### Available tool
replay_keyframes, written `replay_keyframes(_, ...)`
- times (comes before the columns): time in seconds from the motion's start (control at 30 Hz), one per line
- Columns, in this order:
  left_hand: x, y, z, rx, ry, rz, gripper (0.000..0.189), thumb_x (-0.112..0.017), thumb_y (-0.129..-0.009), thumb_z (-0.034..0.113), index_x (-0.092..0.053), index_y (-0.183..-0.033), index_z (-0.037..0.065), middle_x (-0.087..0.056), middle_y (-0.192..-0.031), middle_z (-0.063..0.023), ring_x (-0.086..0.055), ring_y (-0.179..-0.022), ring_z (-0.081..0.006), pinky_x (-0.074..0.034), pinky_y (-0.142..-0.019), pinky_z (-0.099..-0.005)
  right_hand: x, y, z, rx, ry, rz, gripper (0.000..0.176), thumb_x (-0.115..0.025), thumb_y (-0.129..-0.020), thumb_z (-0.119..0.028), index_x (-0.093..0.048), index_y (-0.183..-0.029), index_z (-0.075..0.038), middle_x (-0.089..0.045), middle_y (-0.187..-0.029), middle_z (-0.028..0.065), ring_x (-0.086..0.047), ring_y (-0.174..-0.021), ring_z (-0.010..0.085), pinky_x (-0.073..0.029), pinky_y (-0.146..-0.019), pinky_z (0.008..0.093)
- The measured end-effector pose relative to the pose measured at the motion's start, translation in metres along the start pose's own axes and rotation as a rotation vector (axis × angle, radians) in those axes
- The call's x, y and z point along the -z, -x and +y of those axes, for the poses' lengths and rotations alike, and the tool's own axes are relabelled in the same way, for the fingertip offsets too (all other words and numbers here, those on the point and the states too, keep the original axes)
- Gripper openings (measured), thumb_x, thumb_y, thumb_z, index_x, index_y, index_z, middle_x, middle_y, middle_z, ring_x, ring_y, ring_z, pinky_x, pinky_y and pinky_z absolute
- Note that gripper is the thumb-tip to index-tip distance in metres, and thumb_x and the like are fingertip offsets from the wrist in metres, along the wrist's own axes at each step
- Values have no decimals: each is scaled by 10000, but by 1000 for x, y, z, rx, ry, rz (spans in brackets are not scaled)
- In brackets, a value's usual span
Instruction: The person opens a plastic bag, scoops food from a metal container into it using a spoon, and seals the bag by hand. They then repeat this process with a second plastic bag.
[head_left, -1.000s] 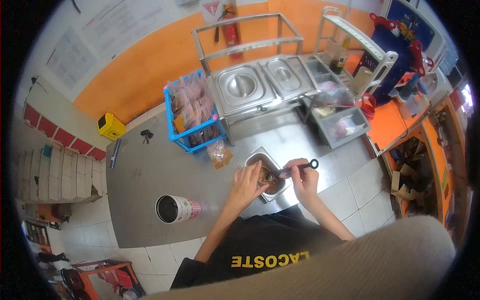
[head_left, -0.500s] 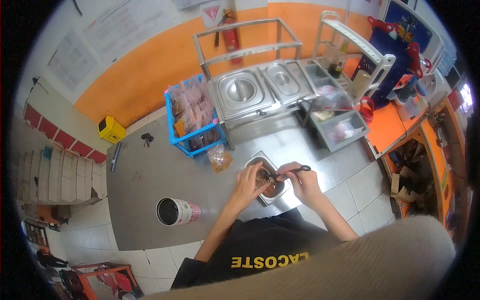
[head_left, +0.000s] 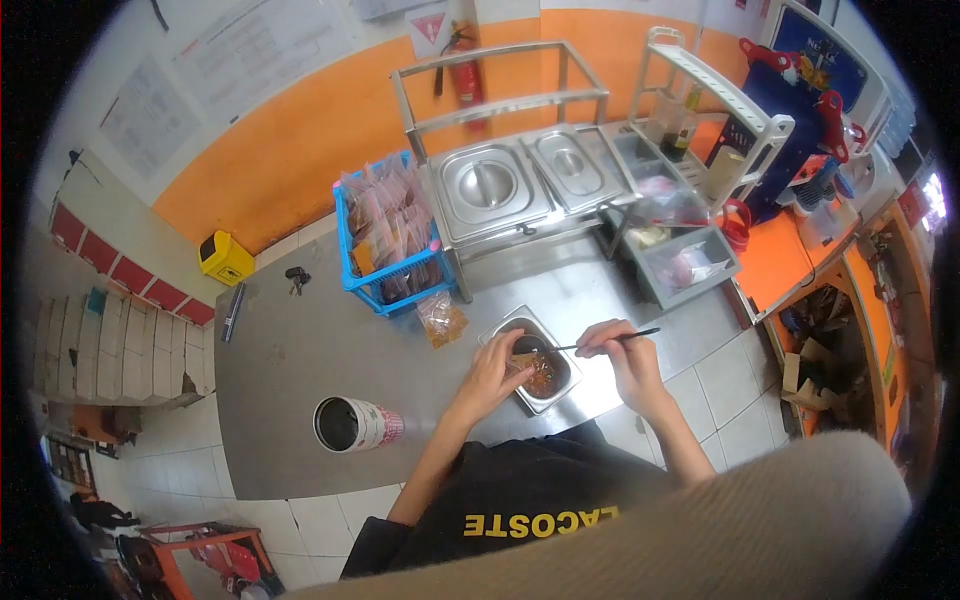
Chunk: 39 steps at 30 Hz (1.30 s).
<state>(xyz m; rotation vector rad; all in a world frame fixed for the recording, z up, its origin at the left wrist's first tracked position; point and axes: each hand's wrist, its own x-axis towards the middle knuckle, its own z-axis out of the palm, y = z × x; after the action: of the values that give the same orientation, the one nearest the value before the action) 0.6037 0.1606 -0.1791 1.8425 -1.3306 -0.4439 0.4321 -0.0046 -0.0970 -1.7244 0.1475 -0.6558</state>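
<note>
From my end of the feed I count two bare hands, both working over one small steel pan. The left hand is half curled, fingers and thumb spread a little around one clear plastic bag; the bag sits inside the pan, its outline partly hidden. The right hand is pinched closed on one slim, dark-handled utensil, its far end dipping into the pan. The pan is rectangular, smooth and shiny, set on the table close before the person; I note wet, lumpy orange-brown food within. One filled bag lies flat beside one blue lattice basket of plastic; its bags overlap too much for me to count. Beyond stands one metal-framed unit with two lids, the larger lid and the narrower lid, each with a rounded central recess. One printed, tapered cup lies toward the left, dark inside. One bunch of keys rests on the dull grey metal.
</note>
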Motion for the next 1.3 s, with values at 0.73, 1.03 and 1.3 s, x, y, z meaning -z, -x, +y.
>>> replay_keyframes(0.73, -8, 4, -6, -83, -207, 18, 645, -655, -868, 323, -380, -1401, 84, -449, -1265, -145, -474, -1177, -302, -350, -976, -439, -12, 36, 82, -387, -407, 679, 266, -384, -1037, -247, -478, -1026, 2, -599, -956, 141, -660, -790, 205, -543, -742, 285)
replay_keyframes(1.03, -11, 5, -7, -36, -238, -18, 687, -654, -864, 354, -361, -1417, 71, -443, -1255, -140, -479, -1160, -297, -351, -961, -440, -5, 22, 65, -310, -386, 581, 264, -381, -1038, -249, -473, -1041, -2, -596, -979, 141, -658, -808, 201, -539, -761, 291)
replay_keyframes(1.3, -9, 3, 0, 12, -102, 36, 668, -653, -869, 325, -365, -1400, 42, -432, -1234, -155, -483, -1138, -307, -365, -960, -415, -15, 19, 25, 29, -239, 337, 222, -378, -1028, -178, -489, -1018, 14, -587, -1005, 169, -643, -857, 217, -533, -794, 329)
